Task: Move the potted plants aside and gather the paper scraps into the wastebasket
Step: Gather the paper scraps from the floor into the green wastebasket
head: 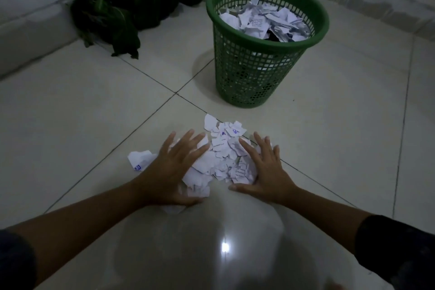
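I see plants (122, 14) already parked by the wall, wastebasket (266, 54) approx full. 1 paper pile (223, 160) left on floor w/ both hands flat, fingers spread: left hand (175, 169), right hand (266, 172) flanking it. Stray scrap (140, 160) just beside.

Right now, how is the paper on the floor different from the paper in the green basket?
The floor pile lies low and spread between both hands; the basket paper is heaped up to the wastebasket rim. The left hand and right hand touch the floor pile only. Both are torn white printed scraps.
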`<move>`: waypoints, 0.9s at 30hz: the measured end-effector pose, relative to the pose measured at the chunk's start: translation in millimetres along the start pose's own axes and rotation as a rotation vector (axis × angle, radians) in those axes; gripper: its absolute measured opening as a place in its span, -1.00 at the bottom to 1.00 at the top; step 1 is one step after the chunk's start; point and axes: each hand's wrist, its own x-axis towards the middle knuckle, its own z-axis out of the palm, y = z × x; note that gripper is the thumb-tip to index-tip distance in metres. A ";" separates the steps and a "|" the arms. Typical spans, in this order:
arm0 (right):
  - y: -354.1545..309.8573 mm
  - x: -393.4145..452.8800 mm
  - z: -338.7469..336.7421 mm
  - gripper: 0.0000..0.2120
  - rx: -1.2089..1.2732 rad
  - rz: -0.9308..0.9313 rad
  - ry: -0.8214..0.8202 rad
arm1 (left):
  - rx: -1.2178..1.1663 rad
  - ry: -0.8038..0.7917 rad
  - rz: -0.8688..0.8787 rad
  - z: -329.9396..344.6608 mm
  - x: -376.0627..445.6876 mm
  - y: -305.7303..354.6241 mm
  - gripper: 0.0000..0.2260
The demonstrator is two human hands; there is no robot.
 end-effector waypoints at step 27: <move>-27.9 50.4 18.7 -0.33 0.089 -0.013 0.161 | -0.124 0.060 -0.349 38.2 41.0 1.6 -0.35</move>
